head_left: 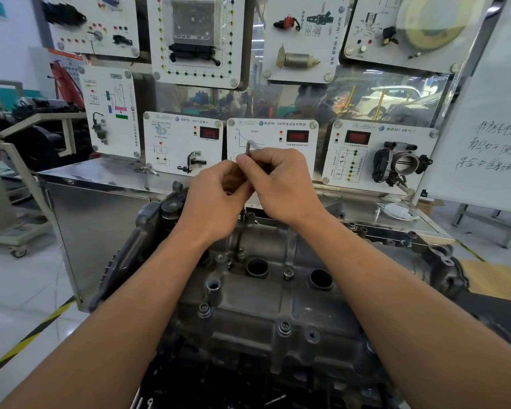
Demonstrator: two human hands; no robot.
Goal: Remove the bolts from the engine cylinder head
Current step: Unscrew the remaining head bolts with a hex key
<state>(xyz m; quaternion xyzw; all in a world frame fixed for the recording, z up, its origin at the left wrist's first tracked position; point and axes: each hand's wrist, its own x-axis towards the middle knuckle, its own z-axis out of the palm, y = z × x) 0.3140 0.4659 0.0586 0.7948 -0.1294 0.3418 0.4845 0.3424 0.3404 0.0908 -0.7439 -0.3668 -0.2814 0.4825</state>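
The grey engine cylinder head (266, 302) fills the lower middle of the head view, with two open round wells and several bolts standing in it, such as one bolt (284, 328) near the front and another bolt (288, 274) between the wells. Both hands are raised above its far end, fingertips together. My right hand (281, 184) pinches a small bent metal hex key (250, 147) whose tip sticks up above the fingers. My left hand (216, 199) is curled and meets the right hand at the key's lower part, which is hidden by the fingers.
A steel cabinet (101, 202) stands behind the engine. Training panels with sensors and a throttle body (401, 163) line the back. A whiteboard (484, 137) stands at right. Yellow-black floor tape (36, 335) runs at lower left. A cart (9, 202) is at left.
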